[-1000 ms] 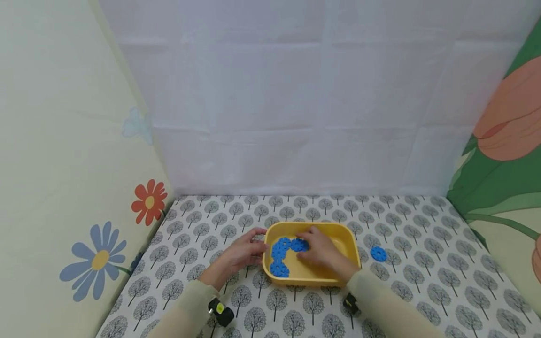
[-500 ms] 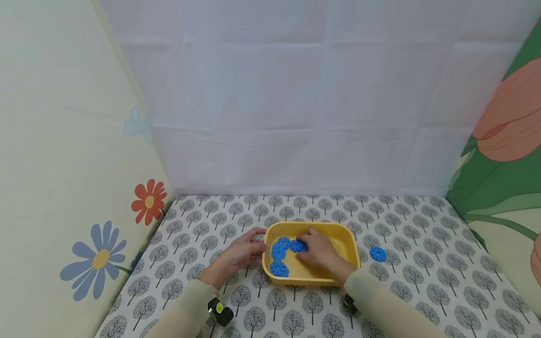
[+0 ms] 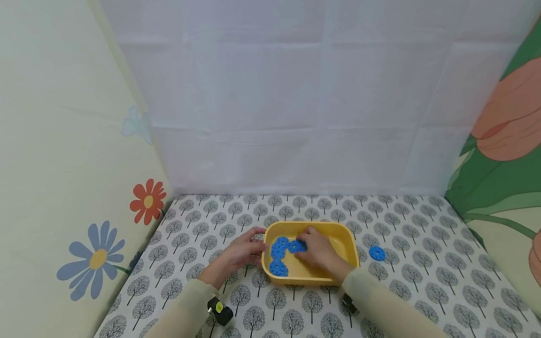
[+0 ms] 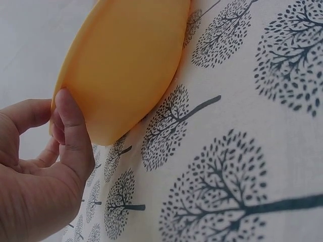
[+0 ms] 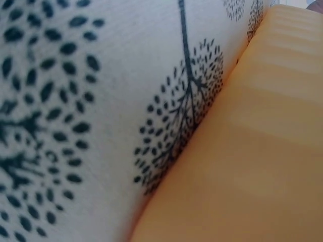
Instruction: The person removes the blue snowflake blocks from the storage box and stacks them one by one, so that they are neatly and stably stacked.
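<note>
A yellow plastic tray (image 3: pixel 313 281) stands on the tree-patterned cloth. My left hand (image 3: pixel 243 253) grips its left end, thumb and fingers bent against the wall, as the left wrist view shows at the tray's end (image 4: pixel 121 65). Inside the tray, my right hand (image 3: pixel 314 249) pinches a blue notched disc (image 3: pixel 296 246) between thumb and fingers. More blue notched discs (image 3: pixel 278 267) lie along the tray's left side, overlapping one another. In the right wrist view only the tray's outer wall (image 5: pixel 262 151) and the cloth show; the right fingers are out of sight there.
A single blue disc (image 3: pixel 377 253) lies on the cloth right of the tray. The patterned cloth (image 3: pixel 422 281) covers the tabletop. A white sheet (image 3: pixel 296 117) hangs behind, with flower-printed panels (image 3: pixel 99 263) at both sides.
Both hands keep nearly the same place. The pinched disc has shifted very slightly to the left with the right hand.
</note>
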Demonstrator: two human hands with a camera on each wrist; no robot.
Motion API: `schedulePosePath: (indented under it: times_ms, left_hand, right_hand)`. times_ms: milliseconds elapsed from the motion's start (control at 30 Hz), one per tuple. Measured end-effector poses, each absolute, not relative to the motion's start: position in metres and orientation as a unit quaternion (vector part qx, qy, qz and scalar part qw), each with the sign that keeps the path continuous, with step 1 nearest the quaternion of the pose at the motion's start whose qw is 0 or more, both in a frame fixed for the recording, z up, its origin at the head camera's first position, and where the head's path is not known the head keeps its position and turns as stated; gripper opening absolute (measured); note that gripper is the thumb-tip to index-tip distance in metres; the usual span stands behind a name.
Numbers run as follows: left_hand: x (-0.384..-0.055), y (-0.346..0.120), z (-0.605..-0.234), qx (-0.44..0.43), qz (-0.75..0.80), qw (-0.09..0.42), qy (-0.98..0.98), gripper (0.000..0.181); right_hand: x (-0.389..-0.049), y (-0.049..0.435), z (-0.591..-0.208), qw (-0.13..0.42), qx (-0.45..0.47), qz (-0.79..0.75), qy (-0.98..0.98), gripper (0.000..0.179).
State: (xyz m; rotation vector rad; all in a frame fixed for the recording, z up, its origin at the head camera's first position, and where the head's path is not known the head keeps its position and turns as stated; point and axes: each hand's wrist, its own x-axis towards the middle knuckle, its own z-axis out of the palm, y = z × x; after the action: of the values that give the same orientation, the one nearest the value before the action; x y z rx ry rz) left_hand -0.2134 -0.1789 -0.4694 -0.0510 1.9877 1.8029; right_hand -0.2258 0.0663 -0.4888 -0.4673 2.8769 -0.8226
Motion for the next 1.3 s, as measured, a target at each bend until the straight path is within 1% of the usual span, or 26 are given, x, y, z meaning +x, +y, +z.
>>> schedulePosePath:
  times_ms: [133,233,500,867,1067,1300]
  left_hand:
    - [-0.213,-0.179,-0.469,-0.016,0.655,0.226,0.721,0.053]
    - [-0.213,-0.178,-0.469,-0.015,0.655,0.226,0.721,0.053]
    - [-0.213,-0.175,-0.469,-0.018,0.655,0.225,0.721,0.053]
    - [-0.212,-0.175,-0.469,-0.018,0.652,0.224,0.724,0.052]
    - [-0.212,-0.178,-0.470,-0.011,0.657,0.223,0.720,0.051]
    - [-0.213,-0.178,-0.470,-0.015,0.659,0.224,0.718,0.050]
  right_hand:
    - [-0.226,0.067,-0.489,0.055,-0.151,-0.281,0.946,0.042]
    - [-0.226,0.067,-0.489,0.056,-0.146,-0.284,0.946,0.040]
    - [-0.226,0.071,-0.489,0.049,-0.154,-0.280,0.946,0.039]
    - [-0.222,0.086,-0.473,0.082,-0.208,-0.344,0.912,0.041]
    - [-0.215,0.102,-0.463,0.054,-0.241,-0.364,0.898,0.042]
    - [-0.208,0.124,-0.462,-0.013,-0.263,-0.379,0.887,0.039]
